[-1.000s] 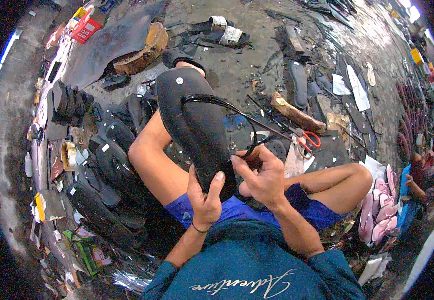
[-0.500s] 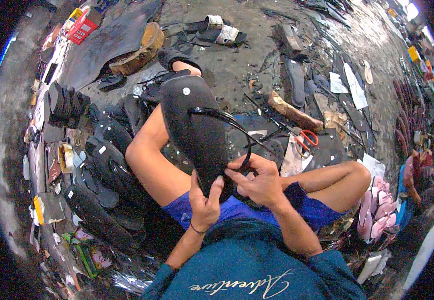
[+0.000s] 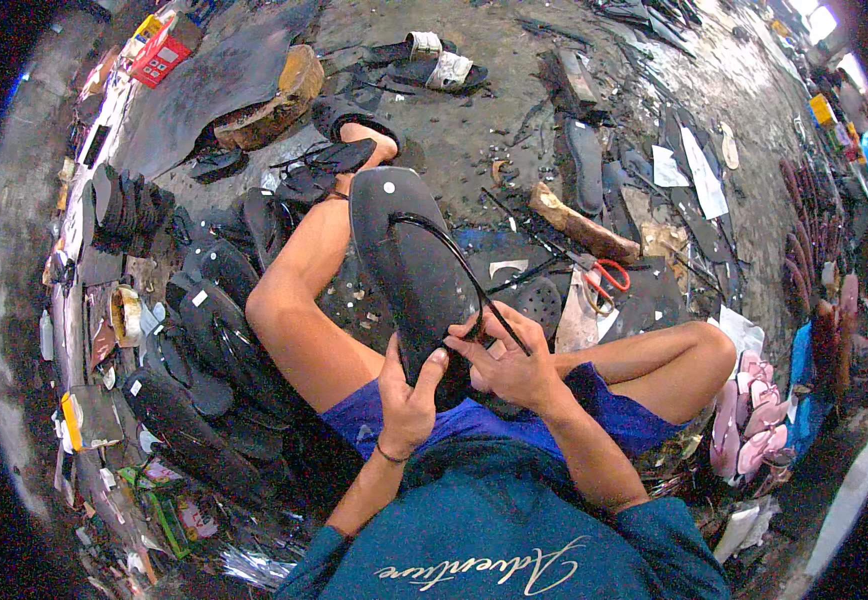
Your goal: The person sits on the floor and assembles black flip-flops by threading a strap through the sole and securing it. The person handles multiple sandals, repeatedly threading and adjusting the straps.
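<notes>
A black flip-flop (image 3: 404,270) with a white round dot near its toe is held up in front of my lap, toe end away from me. My left hand (image 3: 409,400) is closed around its heel end, thumb on the upper face. At the sole's right edge my right hand (image 3: 509,365) pinches the black strap (image 3: 444,237). One strap arm runs from the toe post to these fingers, and a loose length sticks out past them. The exact spot where the fingertips meet strap and sole is partly hidden.
Orange-handled scissors (image 3: 609,278) lie right of centre, beside a wooden block (image 3: 582,222). Piles of black flip-flops (image 3: 219,325) crowd my left. Pink sandals (image 3: 751,415) are stacked at my right. White-strapped slides (image 3: 439,68) and a larger wood piece (image 3: 272,105) lie farther off.
The flip-flop has shifted a little to the right and tilted. My right hand has turned slightly, and the strap now lies straighter toward its fingers. The left hand keeps its hold.
</notes>
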Available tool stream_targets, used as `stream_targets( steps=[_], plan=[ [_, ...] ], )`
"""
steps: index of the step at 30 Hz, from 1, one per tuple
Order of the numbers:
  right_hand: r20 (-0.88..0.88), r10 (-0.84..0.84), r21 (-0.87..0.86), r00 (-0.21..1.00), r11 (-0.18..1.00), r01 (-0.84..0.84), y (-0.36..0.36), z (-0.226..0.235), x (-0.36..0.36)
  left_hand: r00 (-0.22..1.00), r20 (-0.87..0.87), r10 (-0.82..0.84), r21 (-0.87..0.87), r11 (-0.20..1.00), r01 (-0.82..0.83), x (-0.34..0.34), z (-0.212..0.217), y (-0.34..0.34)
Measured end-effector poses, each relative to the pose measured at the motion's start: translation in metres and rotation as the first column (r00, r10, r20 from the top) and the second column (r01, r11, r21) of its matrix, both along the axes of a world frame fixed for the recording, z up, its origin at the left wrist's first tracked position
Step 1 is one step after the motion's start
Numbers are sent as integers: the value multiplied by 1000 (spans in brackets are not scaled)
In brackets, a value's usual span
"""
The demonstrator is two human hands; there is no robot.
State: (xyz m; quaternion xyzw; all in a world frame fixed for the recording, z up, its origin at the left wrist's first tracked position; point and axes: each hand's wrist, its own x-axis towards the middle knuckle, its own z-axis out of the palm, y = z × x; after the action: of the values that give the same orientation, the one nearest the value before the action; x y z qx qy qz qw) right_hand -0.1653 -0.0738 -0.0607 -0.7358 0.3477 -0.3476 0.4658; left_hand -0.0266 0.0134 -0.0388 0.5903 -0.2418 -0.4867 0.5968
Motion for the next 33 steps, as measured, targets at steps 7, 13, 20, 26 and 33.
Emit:
stream_targets(
  steps=[7, 13, 20, 26, 33],
  plan=[
    [-17, -50, 59, 999, 997, 51, -3, 8, 0, 995, 17, -94, -10, 996, 94, 3, 2, -2],
    [472, -232, 871, 850, 268, -411, 2, -21, -11, 912, -400, -84, 65, 991, 120, 16, 31, -14],
    [305, -34, 907, 952, 313, -280, -4, -27, -7, 971, -206, -121, 54, 989, 135, 20, 14, -5],
    [100, -295, -112, 950, 946, 305, -19, 20, -3, 717, 516, -468, 242, 883, 402, 61, 12, 0],
    [376, -758, 853, 533, 508, 121, -47, -8, -46, 780, 379, -498, 337, 859, 385, 96, 31, 22]
  ],
)
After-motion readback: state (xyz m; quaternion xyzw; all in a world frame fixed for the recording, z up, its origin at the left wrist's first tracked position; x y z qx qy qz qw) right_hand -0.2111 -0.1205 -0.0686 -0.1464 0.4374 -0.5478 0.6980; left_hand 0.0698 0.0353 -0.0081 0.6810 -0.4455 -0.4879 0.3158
